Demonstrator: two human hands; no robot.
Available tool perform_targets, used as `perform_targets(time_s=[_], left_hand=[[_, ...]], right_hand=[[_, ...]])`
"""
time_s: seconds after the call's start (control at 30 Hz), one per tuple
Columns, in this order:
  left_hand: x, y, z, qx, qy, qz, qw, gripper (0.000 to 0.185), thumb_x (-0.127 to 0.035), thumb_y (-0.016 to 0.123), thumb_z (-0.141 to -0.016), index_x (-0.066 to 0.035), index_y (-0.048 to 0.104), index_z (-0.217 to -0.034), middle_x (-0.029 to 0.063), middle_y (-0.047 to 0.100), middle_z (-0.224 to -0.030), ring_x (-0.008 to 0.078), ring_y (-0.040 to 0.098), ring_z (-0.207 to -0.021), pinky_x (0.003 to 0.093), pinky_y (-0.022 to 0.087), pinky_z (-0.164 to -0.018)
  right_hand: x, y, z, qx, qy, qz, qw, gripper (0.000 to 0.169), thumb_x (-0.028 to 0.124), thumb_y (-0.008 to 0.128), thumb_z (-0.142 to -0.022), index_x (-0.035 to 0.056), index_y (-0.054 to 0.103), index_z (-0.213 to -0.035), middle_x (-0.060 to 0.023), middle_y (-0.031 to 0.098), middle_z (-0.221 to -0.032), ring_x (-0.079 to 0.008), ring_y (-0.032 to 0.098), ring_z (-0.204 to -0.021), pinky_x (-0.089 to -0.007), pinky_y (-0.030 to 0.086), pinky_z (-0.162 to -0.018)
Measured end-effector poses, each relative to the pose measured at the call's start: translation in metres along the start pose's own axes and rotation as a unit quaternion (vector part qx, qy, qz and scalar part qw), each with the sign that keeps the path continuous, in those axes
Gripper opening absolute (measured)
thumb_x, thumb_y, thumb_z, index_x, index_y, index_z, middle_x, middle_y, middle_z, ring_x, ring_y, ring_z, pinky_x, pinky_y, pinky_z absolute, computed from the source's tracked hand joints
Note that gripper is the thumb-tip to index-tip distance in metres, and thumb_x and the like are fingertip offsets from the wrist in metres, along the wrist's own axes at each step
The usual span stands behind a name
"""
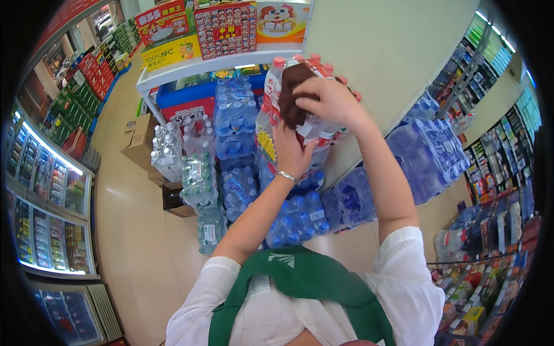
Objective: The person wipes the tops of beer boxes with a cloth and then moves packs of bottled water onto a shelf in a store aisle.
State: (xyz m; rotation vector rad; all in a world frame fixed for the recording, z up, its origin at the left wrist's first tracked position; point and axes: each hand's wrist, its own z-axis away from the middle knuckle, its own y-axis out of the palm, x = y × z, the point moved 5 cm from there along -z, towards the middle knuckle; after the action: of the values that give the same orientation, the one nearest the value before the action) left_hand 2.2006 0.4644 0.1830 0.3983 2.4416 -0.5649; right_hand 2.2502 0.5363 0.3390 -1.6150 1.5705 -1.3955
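A dark brown cloth (294, 88) lies over the side of a shrink-wrapped pack of red-capped bottles (273, 93) at the top of a stack. My right hand (326, 101) grips the cloth between thumb and fingers. Just below it, my left hand (293, 149), with a silver bracelet at the wrist, rests spread against the wrapped bottles near the cloth's lower end. A yellow starburst label (265, 146) shows on the pack to the left of that hand. Part of the pack is hidden behind both hands.
Wrapped packs of blue-capped bottles (298, 218) stand below and right of my arms. Green-capped packs (200, 177) and an open cardboard box (175, 201) are at the left. A white shelf (173, 71) bears drink cartons. A pale column (372, 52) rises behind the stack.
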Motion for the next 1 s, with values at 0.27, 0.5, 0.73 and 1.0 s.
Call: perform_targets(time_s=[0.27,0.5,0.73,1.0], left_hand=[[0.013,-0.001,-0.026,-0.038,0.000,0.065,0.997,0.073,-0.036,0.066,-0.079,-0.005,0.035,-0.137,0.0165,0.038,-0.138,0.0363,0.034,-0.129,0.0510,0.024,-0.106],[-0.051,-0.007,-0.087,0.066,0.118,0.017,0.991,0.071,-0.025,0.071,-0.074,0.001,0.039,-0.133,0.0205,0.045,-0.133,0.0339,0.039,-0.129,0.0475,0.024,-0.110],[-0.044,-0.002,-0.088,0.041,0.160,-0.019,0.986,0.031,-0.023,0.069,-0.077,-0.004,0.063,-0.100,0.0126,0.061,-0.110,0.0294,0.053,-0.114,0.0468,0.035,-0.104],[-0.047,-0.003,-0.088,0.004,0.166,-0.011,0.986,0.026,-0.026,0.070,-0.079,-0.008,0.067,-0.098,0.0101,0.064,-0.109,0.0278,0.055,-0.113,0.0482,0.037,-0.101]], right_hand=[[0.017,-0.012,0.059,-0.034,0.043,-0.244,0.968,0.022,0.015,0.063,-0.086,0.0013,0.065,-0.103,-0.0112,0.067,-0.098,-0.0223,0.063,-0.094,-0.0328,0.048,-0.086],[0.004,-0.074,0.000,-0.267,-0.005,0.078,0.961,0.028,0.015,0.060,-0.085,0.0036,0.063,-0.110,-0.0150,0.063,-0.113,-0.0312,0.059,-0.104,-0.0395,0.046,-0.090],[-0.102,-0.001,-0.049,-0.048,0.077,0.092,0.992,0.032,0.024,0.059,-0.085,0.0085,0.064,-0.112,-0.0168,0.063,-0.112,-0.0356,0.061,-0.099,-0.0424,0.048,-0.087],[-0.171,0.009,-0.119,-0.043,0.087,0.115,0.989,0.035,0.027,0.062,-0.086,0.0105,0.061,-0.117,-0.0163,0.062,-0.110,-0.0349,0.061,-0.099,-0.0398,0.049,-0.085]])
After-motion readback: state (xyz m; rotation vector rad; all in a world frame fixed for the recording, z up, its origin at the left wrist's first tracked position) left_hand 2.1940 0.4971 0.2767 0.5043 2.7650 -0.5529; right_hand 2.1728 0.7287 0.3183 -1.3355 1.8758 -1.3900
